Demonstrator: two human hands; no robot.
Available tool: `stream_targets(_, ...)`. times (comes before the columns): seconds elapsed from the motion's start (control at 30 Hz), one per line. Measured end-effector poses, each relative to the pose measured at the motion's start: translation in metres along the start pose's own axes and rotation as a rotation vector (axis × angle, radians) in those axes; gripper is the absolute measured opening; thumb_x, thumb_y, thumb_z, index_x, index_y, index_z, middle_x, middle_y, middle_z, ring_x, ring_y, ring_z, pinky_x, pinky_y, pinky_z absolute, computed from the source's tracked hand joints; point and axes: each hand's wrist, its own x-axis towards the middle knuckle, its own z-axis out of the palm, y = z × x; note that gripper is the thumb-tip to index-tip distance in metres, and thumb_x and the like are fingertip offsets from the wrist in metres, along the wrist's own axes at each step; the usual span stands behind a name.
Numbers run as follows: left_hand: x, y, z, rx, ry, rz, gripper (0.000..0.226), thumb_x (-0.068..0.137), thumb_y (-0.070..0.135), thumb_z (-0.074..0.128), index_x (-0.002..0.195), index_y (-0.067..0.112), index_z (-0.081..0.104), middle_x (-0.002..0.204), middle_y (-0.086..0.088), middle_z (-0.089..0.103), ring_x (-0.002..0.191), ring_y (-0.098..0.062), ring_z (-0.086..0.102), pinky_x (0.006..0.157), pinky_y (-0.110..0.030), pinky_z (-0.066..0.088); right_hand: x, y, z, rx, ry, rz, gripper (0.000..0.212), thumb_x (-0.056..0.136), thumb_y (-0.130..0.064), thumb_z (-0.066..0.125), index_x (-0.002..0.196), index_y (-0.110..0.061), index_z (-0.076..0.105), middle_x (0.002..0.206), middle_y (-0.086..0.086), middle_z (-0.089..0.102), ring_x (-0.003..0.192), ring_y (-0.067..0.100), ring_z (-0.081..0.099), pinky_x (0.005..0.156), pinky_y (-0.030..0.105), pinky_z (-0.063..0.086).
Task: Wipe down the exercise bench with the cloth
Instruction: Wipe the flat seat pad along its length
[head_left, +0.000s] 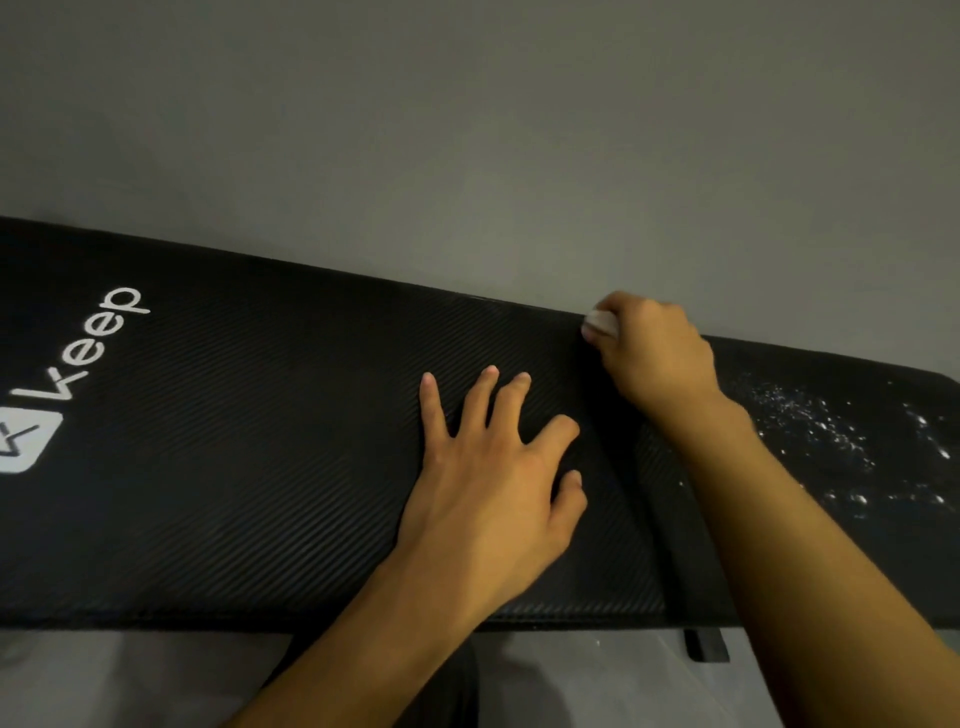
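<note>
R hand (654, 353) fingers clamped on small white cloth (600, 325) at bench (234, 441) far edge. L hand (493, 467) fingers spread flat, just nearer. Cloth looks soft, light; grip it wadded. Specks (831, 431) right of R fingers.

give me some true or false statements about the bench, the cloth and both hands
1. The left hand lies flat on the bench, fingers spread. True.
2. The right hand grips the cloth at the bench's near edge. False: it is at the far edge, by the wall.
3. White specks lie on the bench to the right of the right hand. True.
4. The Keep logo is at the right end. False: it is at the left end.
</note>
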Motion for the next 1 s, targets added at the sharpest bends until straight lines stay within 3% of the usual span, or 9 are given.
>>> stream_targets(0.13, 0.0, 0.0, 0.0, -0.015, 0.01, -0.001, 0.038, 0.092, 0.053, 0.04, 0.126, 0.04, 0.051, 0.156, -0.012, 0.039, 0.151, -0.034, 0.022, 0.117, -0.073, 0.008, -0.007, -0.01, 0.008, -0.016, 0.035, -0.022, 0.026, 0.101, -0.035, 0.056, 0.121, -0.02, 0.061, 0.113, 0.014, 0.067, 0.099, 0.039, 0.064, 0.081, 0.053, 0.055)
stream_targets(0.27, 0.0, -0.002, 0.001, -0.03, 0.021, 0.008, 0.038, 0.093, 0.053, 0.042, 0.128, 0.04, 0.05, 0.158, -0.012, 0.036, 0.152, -0.035, 0.019, 0.117, -0.073, 0.005, -0.068, 0.0, -0.003, 0.033, -0.075, -0.141, 0.02, 0.097, -0.043, 0.054, 0.114, -0.034, 0.06, 0.11, -0.004, 0.066, 0.097, 0.026, 0.066, 0.079, 0.049, 0.055)
stream_targets(0.4, 0.0, -0.001, 0.0, -0.019, 0.005, 0.01, 0.038, 0.094, 0.053, 0.042, 0.128, 0.039, 0.05, 0.159, -0.013, 0.035, 0.152, -0.035, 0.019, 0.117, -0.074, 0.006, -0.115, 0.018, -0.014, 0.051, -0.184, -0.176, 0.029, 0.089, -0.055, 0.045, 0.113, -0.042, 0.056, 0.108, -0.016, 0.062, 0.095, 0.013, 0.065, 0.078, 0.045, 0.057)
stream_targets(0.5, 0.0, -0.001, -0.002, -0.013, -0.001, 0.006, 0.038, 0.093, 0.052, 0.045, 0.128, 0.038, 0.052, 0.158, -0.012, 0.037, 0.151, -0.035, 0.021, 0.117, -0.073, 0.006, -0.105, 0.02, -0.006, 0.042, -0.064, -0.148, 0.026, 0.093, -0.053, 0.045, 0.113, -0.04, 0.054, 0.107, -0.011, 0.062, 0.093, 0.018, 0.065, 0.076, 0.047, 0.057)
stream_targets(0.6, -0.001, 0.0, -0.002, -0.029, -0.008, 0.013, 0.039, 0.094, 0.052, 0.046, 0.13, 0.039, 0.051, 0.158, -0.012, 0.036, 0.152, -0.034, 0.02, 0.118, -0.072, 0.005, -0.1, 0.017, 0.006, 0.0, 0.051, -0.109, 0.028, 0.098, -0.046, 0.047, 0.116, -0.028, 0.058, 0.106, -0.002, 0.062, 0.088, 0.028, 0.066, 0.071, 0.052, 0.056)
stream_targets(0.83, -0.001, -0.001, -0.002, -0.028, -0.026, 0.018, 0.043, 0.096, 0.053, 0.043, 0.136, 0.039, 0.047, 0.161, -0.01, 0.03, 0.154, -0.033, 0.013, 0.118, -0.071, 0.001, -0.193, 0.026, -0.001, 0.019, -0.002, -0.137, 0.024, 0.101, -0.056, 0.039, 0.108, -0.042, 0.056, 0.095, -0.014, 0.059, 0.073, 0.022, 0.067, 0.054, 0.046, 0.054)
stream_targets(1.0, -0.003, 0.002, -0.006, 0.011, -0.066, 0.017, 0.048, 0.094, 0.055, 0.036, 0.137, 0.038, 0.048, 0.16, -0.01, 0.033, 0.153, -0.033, 0.017, 0.119, -0.07, 0.005, -0.17, 0.038, 0.001, 0.013, 0.031, -0.095, 0.021, 0.098, -0.054, 0.047, 0.111, -0.041, 0.056, 0.1, -0.014, 0.06, 0.084, 0.021, 0.066, 0.065, 0.046, 0.055)
